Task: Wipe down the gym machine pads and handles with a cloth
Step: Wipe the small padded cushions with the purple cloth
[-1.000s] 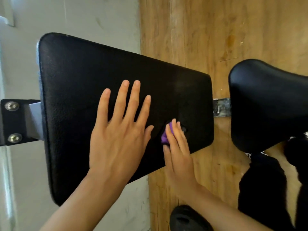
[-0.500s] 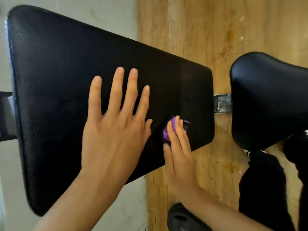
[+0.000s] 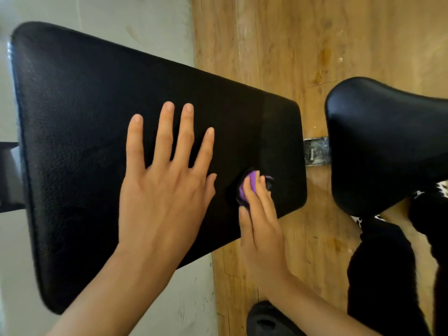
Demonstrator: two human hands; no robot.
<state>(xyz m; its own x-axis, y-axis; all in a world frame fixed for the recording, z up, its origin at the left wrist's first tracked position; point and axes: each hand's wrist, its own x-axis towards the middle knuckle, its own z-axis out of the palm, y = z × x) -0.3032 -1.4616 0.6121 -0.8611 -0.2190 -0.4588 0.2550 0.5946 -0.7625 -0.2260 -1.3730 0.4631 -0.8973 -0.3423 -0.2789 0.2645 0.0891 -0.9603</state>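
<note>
A large black padded backrest (image 3: 80, 122) fills the left and middle of the view. My left hand (image 3: 164, 190) lies flat on it with fingers spread and straight. My right hand (image 3: 260, 221) presses a small purple and black cloth (image 3: 252, 183) against the pad near its lower right corner; its fingers lie straight over the cloth, which is mostly hidden under them. A second black pad, the seat (image 3: 383, 144), is at the right.
A metal bracket (image 3: 316, 151) joins the two pads. A dark frame part (image 3: 9, 175) sticks out at the left edge. Wooden floor (image 3: 278, 44) lies behind, a pale mat (image 3: 135, 20) at the top left. Dark-clothed legs (image 3: 383, 275) and a black shoe (image 3: 269, 318) are at the lower right.
The view has shifted, so the backrest sits lower in frame than half a second ago. My right hand with the cloth stays near the pad's lower right corner; my left hand stays flat.
</note>
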